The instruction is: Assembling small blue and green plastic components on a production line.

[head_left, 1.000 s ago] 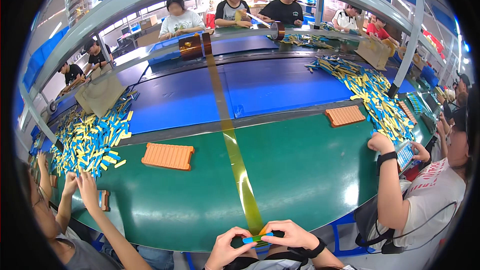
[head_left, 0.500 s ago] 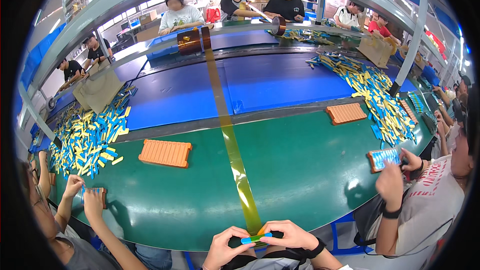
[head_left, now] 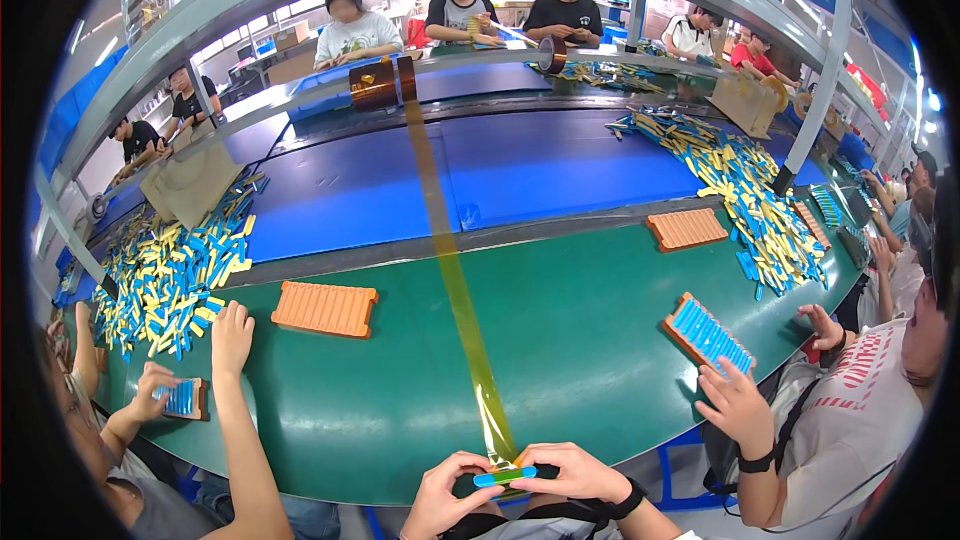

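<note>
At the lower edge, my left hand (head_left: pixel 448 492) and my right hand (head_left: pixel 582 480) pinch a small flat blue strip (head_left: pixel 488 480) by its two ends, holding it level. A glossy amber tape (head_left: pixel 455 290) runs down to the strip's middle, where a greenish-yellow band covers the blue. Just above the strip the tape looks creased and catches the light. It leads back to a dark amber tape roll (head_left: pixel 372 86) on the rail across the table. Some of my fingertips are hidden behind the strip.
Orange ribbed trays (head_left: pixel 325 310) (head_left: pixel 688 230) lie on the green table (head_left: pixel 400 420). Heaps of blue and yellow strips (head_left: pixel 165 285) (head_left: pixel 765 225) flank it. Co-workers sit close on both sides. The right one touches a tray of blue strips (head_left: pixel 712 335); the left one reaches toward the heap.
My hands keep their grip on the strip, nearly in place. The right co-worker's filled tray has moved left, with one hand drawn back. The left co-worker's hand has moved up toward the heap.
</note>
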The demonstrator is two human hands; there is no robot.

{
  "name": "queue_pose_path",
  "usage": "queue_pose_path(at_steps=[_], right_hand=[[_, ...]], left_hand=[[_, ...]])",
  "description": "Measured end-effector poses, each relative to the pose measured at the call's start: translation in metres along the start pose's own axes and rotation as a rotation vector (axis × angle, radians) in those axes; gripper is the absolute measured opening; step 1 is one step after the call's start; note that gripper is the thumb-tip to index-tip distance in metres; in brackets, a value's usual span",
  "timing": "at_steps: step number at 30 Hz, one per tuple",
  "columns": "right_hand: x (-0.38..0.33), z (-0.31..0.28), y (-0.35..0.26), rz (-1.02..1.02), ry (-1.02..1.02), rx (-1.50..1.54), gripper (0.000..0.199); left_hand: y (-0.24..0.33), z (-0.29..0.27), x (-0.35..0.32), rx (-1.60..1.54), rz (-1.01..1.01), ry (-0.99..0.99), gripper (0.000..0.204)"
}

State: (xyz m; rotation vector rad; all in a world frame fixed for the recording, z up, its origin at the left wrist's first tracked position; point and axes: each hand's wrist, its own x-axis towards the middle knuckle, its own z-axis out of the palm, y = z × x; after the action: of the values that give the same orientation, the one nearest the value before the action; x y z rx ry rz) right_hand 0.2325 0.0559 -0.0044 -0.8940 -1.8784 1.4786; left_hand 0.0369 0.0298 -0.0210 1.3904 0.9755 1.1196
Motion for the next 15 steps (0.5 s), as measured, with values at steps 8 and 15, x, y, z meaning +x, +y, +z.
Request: queue_pose_path(at_steps=[8,15], right_hand=[[0.004,0.01,0.004,-0.042,0.059,-0.087,0.015],[0.011,0.03,-0.004,-0.155,0.194,-0.152,0.014]], left_hand=[[0.002,-0.003,0.002,-0.151,-0.136,0.008,0.023],[0.003,-0.011,-0.001,-0.275,-0.186,0.028,0.008]])
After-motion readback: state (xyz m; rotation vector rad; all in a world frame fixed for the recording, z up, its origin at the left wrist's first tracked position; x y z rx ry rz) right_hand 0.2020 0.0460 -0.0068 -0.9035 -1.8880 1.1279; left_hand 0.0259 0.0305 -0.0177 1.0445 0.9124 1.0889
